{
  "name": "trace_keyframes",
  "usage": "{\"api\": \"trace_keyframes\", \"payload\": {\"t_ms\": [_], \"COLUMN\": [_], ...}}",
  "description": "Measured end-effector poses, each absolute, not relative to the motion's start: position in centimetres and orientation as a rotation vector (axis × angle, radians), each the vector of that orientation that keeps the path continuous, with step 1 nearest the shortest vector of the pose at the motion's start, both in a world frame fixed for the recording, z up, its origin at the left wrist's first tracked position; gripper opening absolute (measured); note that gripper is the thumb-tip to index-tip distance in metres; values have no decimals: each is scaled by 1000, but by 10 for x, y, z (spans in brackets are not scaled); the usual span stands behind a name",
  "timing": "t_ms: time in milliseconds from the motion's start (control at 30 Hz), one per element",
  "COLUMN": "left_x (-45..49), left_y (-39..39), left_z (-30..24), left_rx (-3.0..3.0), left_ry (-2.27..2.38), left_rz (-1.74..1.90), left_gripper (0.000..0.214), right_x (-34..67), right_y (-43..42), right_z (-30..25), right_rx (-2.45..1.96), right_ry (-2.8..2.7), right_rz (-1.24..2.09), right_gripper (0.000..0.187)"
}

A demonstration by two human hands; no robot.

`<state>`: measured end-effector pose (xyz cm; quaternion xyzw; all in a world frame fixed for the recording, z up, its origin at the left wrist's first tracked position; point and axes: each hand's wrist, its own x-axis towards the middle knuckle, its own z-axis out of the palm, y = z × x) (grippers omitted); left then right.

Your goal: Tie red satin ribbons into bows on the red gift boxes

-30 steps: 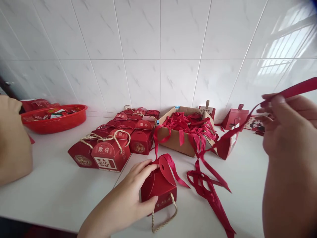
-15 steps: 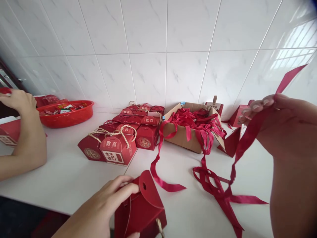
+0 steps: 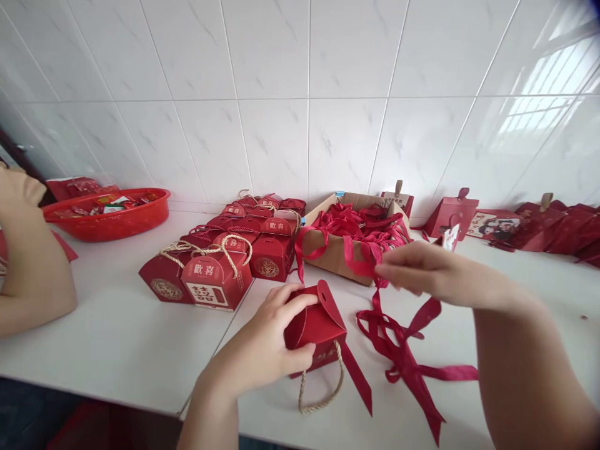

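Observation:
My left hand (image 3: 269, 340) is closed around a small red gift box (image 3: 323, 322), its thumb on the near side and fingers over the top flaps. A twisted cream rope handle (image 3: 321, 409) loops from the box onto the table. One red ribbon end (image 3: 359, 378) sticks out beside the box. My right hand (image 3: 426, 272) is at the front of a cardboard carton (image 3: 335, 259), fingertips pinched on a red ribbon (image 3: 359, 265) that hangs over its edge. The fingertips are slightly blurred. Below that hand lies a tangle of loose red ribbons (image 3: 405, 356).
Several finished-looking red boxes with rope handles (image 3: 218, 275) stand in rows left of the carton. A red plastic basin (image 3: 117, 228) holds small wrapped packets. Another person's arm (image 3: 37, 269) rests at the far left. More red boxes (image 3: 452, 212) line the wall at right.
My right hand has let go of the raised ribbon and moved left and down to the carton's ribbons. My left hand has moved the gift box forward and right on the table.

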<state>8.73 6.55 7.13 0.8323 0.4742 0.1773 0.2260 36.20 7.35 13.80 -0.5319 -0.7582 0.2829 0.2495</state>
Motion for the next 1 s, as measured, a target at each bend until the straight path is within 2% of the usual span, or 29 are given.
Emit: {"api": "trace_keyframes", "payload": {"t_ms": [100,367,700,867,1000], "left_x": [93,94,91,98,109], "left_y": [64,62,70,71,68], "left_z": [74,78,73,70,71], "left_rx": [2274,2266,2227,2184,2233], "left_ry": [1292,1262,1075,1108,1139], "left_rz": [478,450,455,593,688], "left_gripper": [51,57,69,32,21], "right_x": [349,335,336,338,337], "right_y": [78,83,91,96,99], "right_z": [132,125,118,115,113], "right_rx": [-1522,-1642,-1604,-1572,-1472], "right_ry": [-2310,-2141,-2137,-2151,-2214], "right_rz": [1052,1138,1122,1161,1256], "right_gripper": [37,17,24,21,23]}}
